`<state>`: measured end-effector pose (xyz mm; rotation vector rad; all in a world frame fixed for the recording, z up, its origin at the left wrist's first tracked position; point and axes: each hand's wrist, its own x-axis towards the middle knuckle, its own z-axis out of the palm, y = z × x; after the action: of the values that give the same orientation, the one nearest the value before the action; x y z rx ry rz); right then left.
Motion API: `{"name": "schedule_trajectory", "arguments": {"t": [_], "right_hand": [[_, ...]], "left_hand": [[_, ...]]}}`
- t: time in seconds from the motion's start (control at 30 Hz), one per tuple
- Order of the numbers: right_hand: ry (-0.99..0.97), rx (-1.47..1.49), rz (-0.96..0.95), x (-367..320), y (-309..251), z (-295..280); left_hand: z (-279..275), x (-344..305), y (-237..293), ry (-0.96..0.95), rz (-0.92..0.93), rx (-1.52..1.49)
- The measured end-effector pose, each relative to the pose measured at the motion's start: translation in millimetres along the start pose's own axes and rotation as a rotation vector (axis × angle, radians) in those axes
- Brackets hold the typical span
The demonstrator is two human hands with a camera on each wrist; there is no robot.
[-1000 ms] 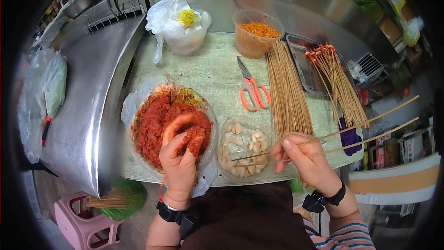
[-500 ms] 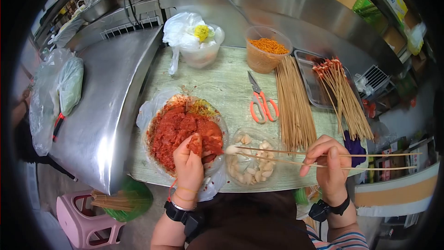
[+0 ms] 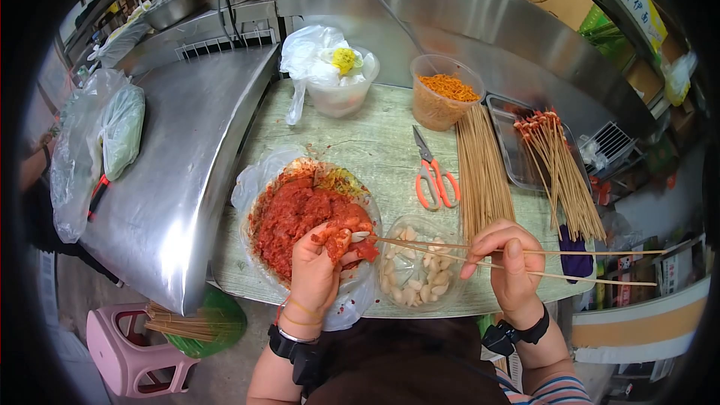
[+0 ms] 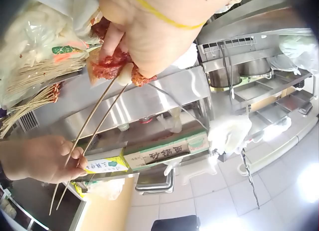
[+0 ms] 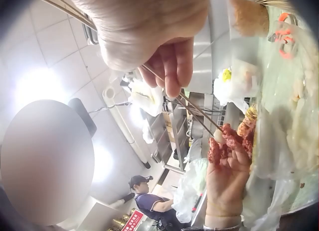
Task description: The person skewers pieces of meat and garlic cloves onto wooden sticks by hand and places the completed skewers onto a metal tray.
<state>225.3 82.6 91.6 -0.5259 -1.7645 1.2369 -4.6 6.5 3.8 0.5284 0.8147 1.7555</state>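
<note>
My left hand pinches red marinated meat over a plastic-lined bowl of the same meat. A white garlic clove sits at its fingertips, at the tips of two bamboo skewers. Those two skewers lie in my right hand, held apart like chopsticks, with their long ends sticking out to the right. Below the skewers stands a clear tub of peeled garlic cloves. In the right wrist view, the meat and the skewer tips come together at the left fingers.
Orange-handled scissors, a pile of bamboo skewers and a tub of orange shreds are on the table. A black tray and loaded skewers lie to the right. A bagged tub stands behind. Another person is in the background.
The skewer tips have come from the garlic tub to the left hand, bringing a clove. My left hand has lifted slightly and turned its meat toward them. The head view has shifted.
</note>
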Motion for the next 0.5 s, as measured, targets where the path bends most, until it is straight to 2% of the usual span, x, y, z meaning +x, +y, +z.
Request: {"name": "schedule_trajectory", "arguments": {"t": [0.27, 0.5], "right_hand": [[0.044, 0.028, 0.016, -2.2, -3.0, 1.3], [0.127, 0.038, 0.064, -18.5, -8.7, -1.5]], "left_hand": [[2.7, 0.2, 5.9, -0.009, -0.08, -0.052], [-4.2, 2.3, 2.9, -0.03, -0.045, -0.217]]}}
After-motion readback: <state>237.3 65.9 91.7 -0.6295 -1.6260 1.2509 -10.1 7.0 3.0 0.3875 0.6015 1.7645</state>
